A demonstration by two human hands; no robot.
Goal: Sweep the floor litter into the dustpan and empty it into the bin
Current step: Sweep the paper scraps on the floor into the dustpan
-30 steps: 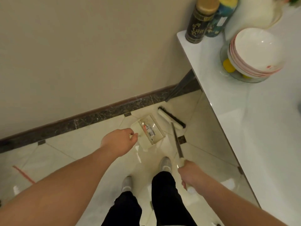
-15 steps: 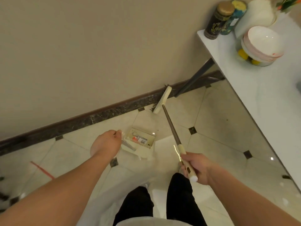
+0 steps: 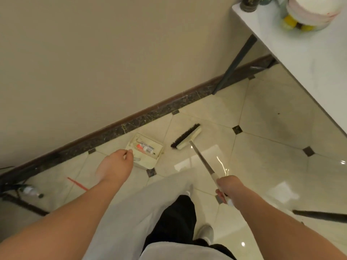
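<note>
A cream dustpan (image 3: 150, 160) hangs low over the tiled floor near the wall, with a red-and-white wrapper (image 3: 145, 147) lying inside it. My left hand (image 3: 115, 166) grips the top of the dustpan's handle. A broom (image 3: 185, 136) with a cream head and dark bristles rests on the floor just right of the dustpan. Its metal shaft runs back to my right hand (image 3: 226, 186), which grips the cream handle end.
A white table (image 3: 300, 53) with a dark slanted leg (image 3: 234, 64) fills the upper right; bowls (image 3: 309, 12) and jars stand on it. A dark skirting runs along the beige wall. A plastic bottle (image 3: 31, 191) and dark bars lie at the left. My legs and shoes are below.
The broom head has come away from the skirting and now lies on the floor right of the dustpan. The dustpan has shifted toward the wall. My view has tilted and moved back.
</note>
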